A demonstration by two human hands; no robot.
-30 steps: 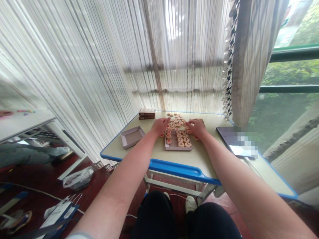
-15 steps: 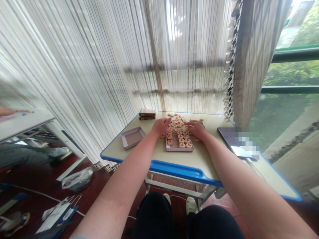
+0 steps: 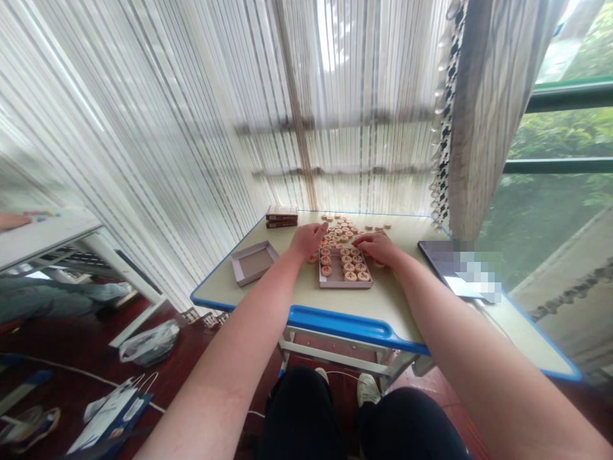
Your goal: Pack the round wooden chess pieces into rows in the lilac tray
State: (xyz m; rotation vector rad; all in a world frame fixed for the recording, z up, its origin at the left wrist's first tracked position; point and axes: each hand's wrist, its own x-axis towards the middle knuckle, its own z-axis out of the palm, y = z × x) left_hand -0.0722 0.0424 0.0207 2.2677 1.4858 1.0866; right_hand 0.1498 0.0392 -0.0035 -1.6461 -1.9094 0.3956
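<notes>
My left hand (image 3: 308,241) is closed with curled fingers at the far left corner of a shallow box (image 3: 335,285); whatever it holds is hidden. My right hand (image 3: 377,245) hangs over the box's far right corner, fingers bent together and pointing left. Its fingertips are among the pieces, too small to show what they pinch. Inside the box, red-marked xiangqi pieces (image 3: 326,270) line the left side, and black-marked xiangqi pieces (image 3: 350,276) fill two columns on the right. A heap of loose xiangqi pieces (image 3: 343,231) lies beyond, between my hands.
An open box lid (image 3: 253,262) lies on the left of the table (image 3: 287,294). Small stacked boxes (image 3: 281,216) stand at the back left. A dark tablet-like device (image 3: 445,268) lies at the right. Another person's hand (image 3: 13,220) shows at the far-left table.
My right hand's fingers have drawn closer together near the box's far edge. My left hand stays almost in place. The view has shifted slightly.
</notes>
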